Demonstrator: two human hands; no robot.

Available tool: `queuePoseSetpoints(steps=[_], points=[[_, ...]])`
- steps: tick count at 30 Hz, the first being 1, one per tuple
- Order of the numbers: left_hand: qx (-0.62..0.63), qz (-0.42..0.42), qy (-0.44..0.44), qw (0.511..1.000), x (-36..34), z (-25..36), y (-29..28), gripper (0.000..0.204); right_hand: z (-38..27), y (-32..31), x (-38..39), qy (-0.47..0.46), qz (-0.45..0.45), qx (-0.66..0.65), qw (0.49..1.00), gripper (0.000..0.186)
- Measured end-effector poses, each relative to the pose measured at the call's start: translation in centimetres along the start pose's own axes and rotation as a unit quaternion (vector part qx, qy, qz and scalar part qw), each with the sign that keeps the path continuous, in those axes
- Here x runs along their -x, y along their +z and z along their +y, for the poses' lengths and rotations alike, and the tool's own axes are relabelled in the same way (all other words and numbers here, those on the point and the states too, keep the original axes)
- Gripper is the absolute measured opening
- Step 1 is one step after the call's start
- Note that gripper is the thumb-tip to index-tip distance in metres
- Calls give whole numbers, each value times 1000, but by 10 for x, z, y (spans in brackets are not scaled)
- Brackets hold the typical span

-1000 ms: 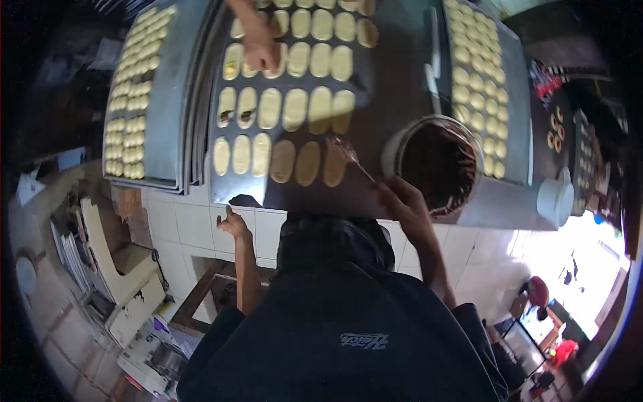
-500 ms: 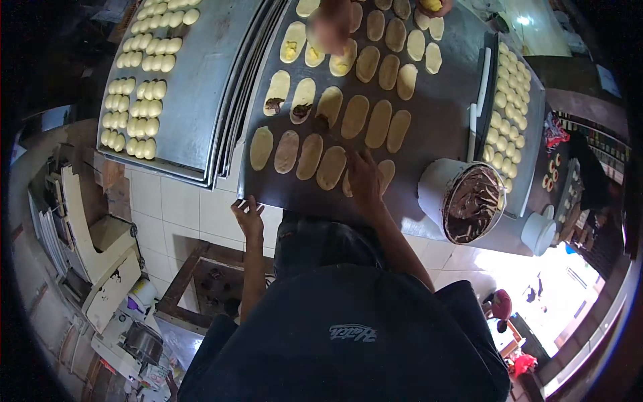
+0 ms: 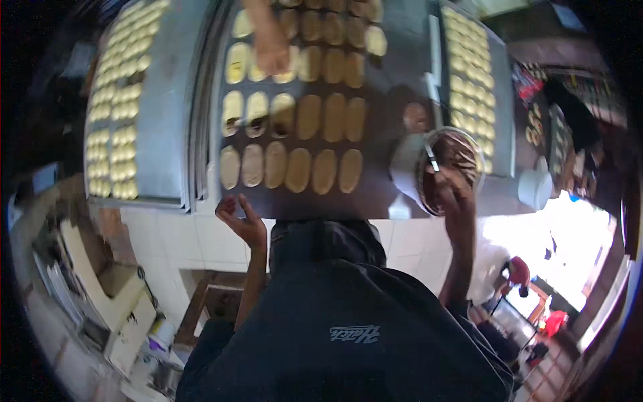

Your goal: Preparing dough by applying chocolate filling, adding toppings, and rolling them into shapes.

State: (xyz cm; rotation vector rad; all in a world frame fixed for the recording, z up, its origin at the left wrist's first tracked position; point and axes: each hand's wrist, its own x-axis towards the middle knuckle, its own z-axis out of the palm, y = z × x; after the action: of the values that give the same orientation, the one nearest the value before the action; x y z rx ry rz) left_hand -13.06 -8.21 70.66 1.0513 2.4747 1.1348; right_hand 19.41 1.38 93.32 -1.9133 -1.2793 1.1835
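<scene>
A dark baking tray [image 3: 392,114] holds rows of flat oval dough pieces [image 3: 298,171]; a few in the middle row [image 3: 258,120] carry a dab of dark filling. My right hand [image 3: 452,191] is over a round bowl of brown filling [image 3: 462,151] at the tray's right end. It grips a thin metal utensil [image 3: 432,159] that dips into the bowl. My left hand [image 3: 241,221] hovers at the tray's near edge, fingers curled apart and holding nothing. Another person's hand [image 3: 268,43] reaches onto the far dough rows.
A grey tray [image 3: 167,134] with several small pale dough pieces lies to the left. Another tray of pale pieces [image 3: 469,80] lies behind the bowl, with a white cup [image 3: 536,187] to its right. White tiles face the counter front [image 3: 167,234].
My right hand has left the near dough row and moved right to the filling bowl. My left hand stays at the tray's near edge. The other person's hand shifted left.
</scene>
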Motion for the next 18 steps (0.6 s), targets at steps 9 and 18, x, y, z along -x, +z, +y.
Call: queuePoseSetpoints(steps=[9, 18], points=[[320, -525, -93, 783, 79, 139, 83, 25, 101, -104, 9, -95, -19, 439, 893, 16], [338, -499, -172, 779, 146, 203, 103, 42, 125, -100, -21, -149, -51, 406, 900, 10]])
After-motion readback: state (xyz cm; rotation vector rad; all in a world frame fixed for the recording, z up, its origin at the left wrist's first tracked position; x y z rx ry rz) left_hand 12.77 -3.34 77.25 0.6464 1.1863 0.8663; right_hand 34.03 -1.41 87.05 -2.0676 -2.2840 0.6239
